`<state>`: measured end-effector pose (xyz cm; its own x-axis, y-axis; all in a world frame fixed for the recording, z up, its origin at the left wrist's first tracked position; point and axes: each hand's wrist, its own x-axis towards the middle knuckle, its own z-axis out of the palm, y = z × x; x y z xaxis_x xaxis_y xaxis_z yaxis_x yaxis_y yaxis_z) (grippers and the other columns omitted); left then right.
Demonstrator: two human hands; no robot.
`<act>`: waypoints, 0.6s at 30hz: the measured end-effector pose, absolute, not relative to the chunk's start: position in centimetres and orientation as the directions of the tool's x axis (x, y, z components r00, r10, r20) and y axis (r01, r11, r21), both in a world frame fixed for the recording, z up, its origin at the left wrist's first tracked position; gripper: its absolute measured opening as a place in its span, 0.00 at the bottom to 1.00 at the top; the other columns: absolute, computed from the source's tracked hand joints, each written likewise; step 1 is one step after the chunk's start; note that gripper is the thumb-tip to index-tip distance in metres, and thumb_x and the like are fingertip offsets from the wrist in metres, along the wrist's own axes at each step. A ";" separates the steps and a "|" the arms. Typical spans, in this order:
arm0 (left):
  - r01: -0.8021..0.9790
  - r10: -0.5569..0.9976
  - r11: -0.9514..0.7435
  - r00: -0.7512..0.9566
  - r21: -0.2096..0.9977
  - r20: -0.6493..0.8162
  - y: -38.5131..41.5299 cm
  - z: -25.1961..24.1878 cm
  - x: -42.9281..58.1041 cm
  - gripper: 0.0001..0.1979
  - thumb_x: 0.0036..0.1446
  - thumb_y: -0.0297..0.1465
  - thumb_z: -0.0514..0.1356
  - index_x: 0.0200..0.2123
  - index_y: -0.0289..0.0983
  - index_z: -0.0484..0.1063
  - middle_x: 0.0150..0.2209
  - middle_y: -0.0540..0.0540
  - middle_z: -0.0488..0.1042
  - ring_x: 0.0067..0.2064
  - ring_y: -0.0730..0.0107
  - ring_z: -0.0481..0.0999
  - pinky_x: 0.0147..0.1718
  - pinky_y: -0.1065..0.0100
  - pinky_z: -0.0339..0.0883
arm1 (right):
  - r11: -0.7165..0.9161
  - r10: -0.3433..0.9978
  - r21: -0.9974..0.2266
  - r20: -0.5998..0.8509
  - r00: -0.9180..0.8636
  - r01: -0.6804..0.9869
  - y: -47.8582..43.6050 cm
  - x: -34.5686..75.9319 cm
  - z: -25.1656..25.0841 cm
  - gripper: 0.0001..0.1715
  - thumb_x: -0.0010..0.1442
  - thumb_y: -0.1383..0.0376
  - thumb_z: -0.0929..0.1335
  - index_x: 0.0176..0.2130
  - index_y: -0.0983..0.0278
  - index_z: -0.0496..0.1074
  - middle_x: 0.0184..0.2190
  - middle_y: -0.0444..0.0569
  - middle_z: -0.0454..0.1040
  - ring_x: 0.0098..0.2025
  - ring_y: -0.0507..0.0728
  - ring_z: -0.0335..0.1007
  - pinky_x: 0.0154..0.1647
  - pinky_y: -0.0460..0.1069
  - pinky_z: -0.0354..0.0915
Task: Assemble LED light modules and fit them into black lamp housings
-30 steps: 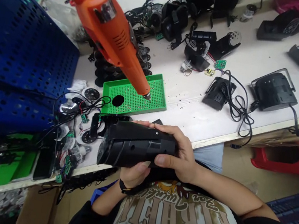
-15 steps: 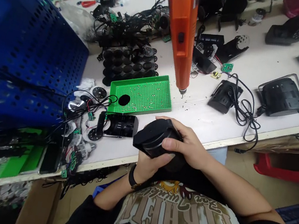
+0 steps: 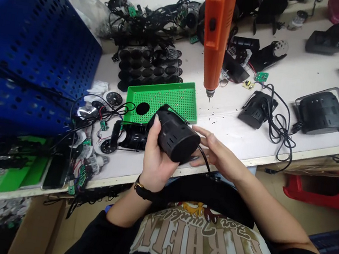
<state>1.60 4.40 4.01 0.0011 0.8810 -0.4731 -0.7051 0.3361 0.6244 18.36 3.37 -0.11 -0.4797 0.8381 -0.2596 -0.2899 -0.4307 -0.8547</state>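
Observation:
My left hand [image 3: 157,164] grips a black lamp housing [image 3: 177,136], a rounded plastic body with slots and a dark cable trailing from its right side. The thumb lies along its left side. Close by on the right, my right hand [image 3: 220,156] is open, fingers stretched toward the housing and cable; whether they touch is hard to see. Behind the housing lies a green perforated tray [image 3: 190,96] with small screws. An orange electric screwdriver [image 3: 216,44] hangs bit-down above the table. Another black lamp housing [image 3: 133,136] lies left of the held one, partly hidden.
A tall blue basket [image 3: 70,36] fills the left. Rows of black round parts [image 3: 148,69] and tangled cables lie behind the tray. Finished-looking black lamps [image 3: 321,112] with cords sit on the right, near the table's front edge. A red stool [image 3: 308,191] stands below.
The lamp housing has been turned and lifted slightly toward the tray. My right hand has let go of it and opened; my left hand keeps hold.

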 end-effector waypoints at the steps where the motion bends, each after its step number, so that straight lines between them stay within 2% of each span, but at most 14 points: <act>1: -0.741 0.862 0.348 0.012 0.575 -0.506 4.8 4.2 1.3 0.16 0.70 0.45 0.60 0.44 0.40 0.78 0.42 0.50 0.85 0.52 0.65 0.81 0.61 0.60 0.73 | -0.452 0.820 -0.842 -0.265 -0.507 -0.293 2.6 18.8 -0.5 0.46 0.65 0.35 0.64 0.71 0.53 0.58 0.69 0.56 0.68 0.49 0.60 0.82 0.44 0.56 0.80; 4: -0.771 0.840 0.365 0.031 0.521 -0.542 5.5 4.1 0.6 0.15 0.69 0.46 0.60 0.44 0.42 0.78 0.41 0.52 0.85 0.54 0.66 0.80 0.62 0.59 0.72 | -0.435 0.791 -0.862 -0.228 -0.568 -0.260 0.3 20.1 -1.4 0.42 0.67 0.40 0.66 0.70 0.55 0.61 0.62 0.56 0.76 0.52 0.59 0.82 0.55 0.57 0.77; 6: -0.745 0.853 0.362 0.022 0.561 -0.521 5.6 3.6 0.2 0.14 0.67 0.47 0.62 0.44 0.44 0.77 0.43 0.52 0.85 0.56 0.64 0.78 0.63 0.55 0.71 | -0.350 0.792 -0.919 -0.186 -0.581 -0.183 -1.0 21.1 -1.7 0.37 0.67 0.46 0.69 0.69 0.56 0.64 0.57 0.53 0.80 0.57 0.60 0.80 0.62 0.60 0.73; 8: -0.711 0.869 0.357 0.014 0.606 -0.495 5.5 3.2 -0.1 0.15 0.65 0.48 0.64 0.44 0.45 0.78 0.45 0.52 0.84 0.59 0.61 0.77 0.64 0.52 0.71 | -0.231 0.801 -0.971 -0.153 -0.578 -0.063 -2.0 22.2 -1.6 0.31 0.66 0.51 0.72 0.64 0.56 0.70 0.55 0.51 0.81 0.58 0.60 0.78 0.63 0.61 0.71; 10: -0.688 0.878 0.348 0.001 0.636 -0.479 5.2 3.1 -0.1 0.15 0.64 0.48 0.65 0.44 0.45 0.78 0.47 0.51 0.84 0.60 0.59 0.77 0.64 0.51 0.70 | -0.130 0.813 -0.990 -0.138 -0.566 0.054 -2.7 23.2 -1.4 0.24 0.63 0.53 0.74 0.56 0.58 0.77 0.49 0.50 0.82 0.52 0.60 0.79 0.56 0.58 0.74; 11: -0.680 0.883 0.338 -0.010 0.650 -0.469 5.1 3.1 0.0 0.15 0.64 0.48 0.66 0.45 0.45 0.79 0.48 0.50 0.84 0.61 0.59 0.76 0.65 0.52 0.70 | -0.112 0.837 -0.989 -0.144 -0.528 0.093 -2.9 23.7 -1.2 0.21 0.63 0.54 0.75 0.53 0.59 0.78 0.44 0.49 0.82 0.46 0.58 0.79 0.50 0.56 0.76; 13: -0.655 0.904 0.294 -0.045 0.696 -0.424 4.6 3.1 0.7 0.16 0.62 0.47 0.67 0.47 0.45 0.79 0.51 0.51 0.83 0.65 0.59 0.74 0.66 0.54 0.69 | -0.128 0.938 -0.987 -0.154 -0.312 0.101 -3.3 24.6 -0.6 0.21 0.66 0.52 0.72 0.54 0.58 0.77 0.35 0.45 0.77 0.31 0.53 0.73 0.32 0.50 0.73; 14: -0.636 0.919 0.256 -0.073 0.728 -0.387 4.3 3.2 1.2 0.17 0.61 0.47 0.69 0.48 0.46 0.79 0.53 0.51 0.83 0.66 0.59 0.73 0.66 0.55 0.69 | -0.128 0.979 -0.987 -0.141 -0.146 0.094 -3.4 24.9 -0.1 0.24 0.68 0.51 0.69 0.59 0.56 0.73 0.35 0.44 0.75 0.27 0.51 0.68 0.27 0.48 0.69; 16: -0.582 0.948 0.165 -0.128 0.796 -0.290 3.7 3.1 2.7 0.20 0.58 0.47 0.71 0.51 0.48 0.79 0.56 0.53 0.81 0.69 0.60 0.70 0.67 0.57 0.68 | -0.054 0.990 -0.986 -0.033 0.139 0.157 -3.4 25.3 1.2 0.35 0.68 0.48 0.69 0.69 0.51 0.62 0.46 0.48 0.74 0.28 0.51 0.68 0.26 0.48 0.70; 18: -0.529 0.972 0.125 -0.103 0.839 -0.209 3.1 3.0 4.6 0.22 0.56 0.45 0.73 0.53 0.48 0.78 0.59 0.52 0.79 0.69 0.60 0.70 0.67 0.59 0.67 | 0.063 0.976 -0.932 0.132 0.172 0.357 -3.1 25.3 2.8 0.54 0.58 0.45 0.76 0.74 0.49 0.53 0.65 0.56 0.65 0.45 0.59 0.74 0.40 0.55 0.77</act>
<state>4.64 3.07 3.00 -0.1033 0.9724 -0.2094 -0.5290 0.1246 0.8394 25.30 -3.07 2.81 0.1721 0.9762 0.1322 0.3575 0.0631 -0.9318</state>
